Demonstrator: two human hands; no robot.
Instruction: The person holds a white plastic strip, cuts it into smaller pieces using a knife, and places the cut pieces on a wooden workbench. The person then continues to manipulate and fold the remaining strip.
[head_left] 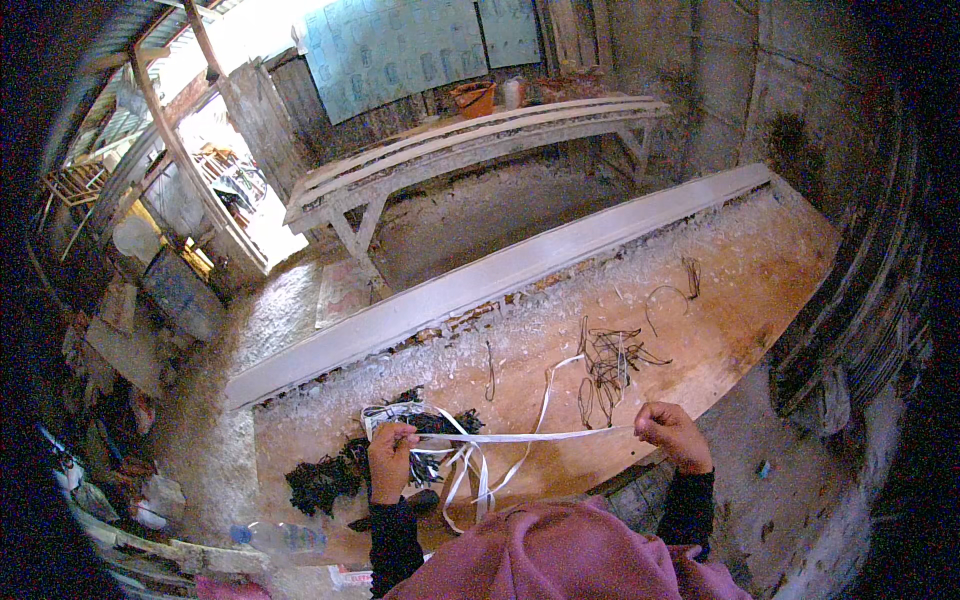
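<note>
Where the white strap point(525, 437) runs: straight across the lower middle of the frame, a taut line between two hands, slack loops drooping below it onto the bench point(720, 290)!
Left hand point(391, 462): lower centre-left, grip pinched on the strap, right over the dark bundle point(325, 483).
Right hand point(675, 437): lower centre-right, grip apparently pinching the strap's other end, fingertips too small to be sure.
Snag danger: those loops lie against the dark bundle, so a sharp tug could catch and drag it; the wire tangle point(608, 370) sits close above, another likely hook.
Slip danger: a thin pinch, too much tension, and the strap could spring loose.
Out of sight: pink cloth point(560, 555) blocks the lower edge; the bundle's contents blur into black; the upper-left doorway point(262, 215) glares white.
</note>
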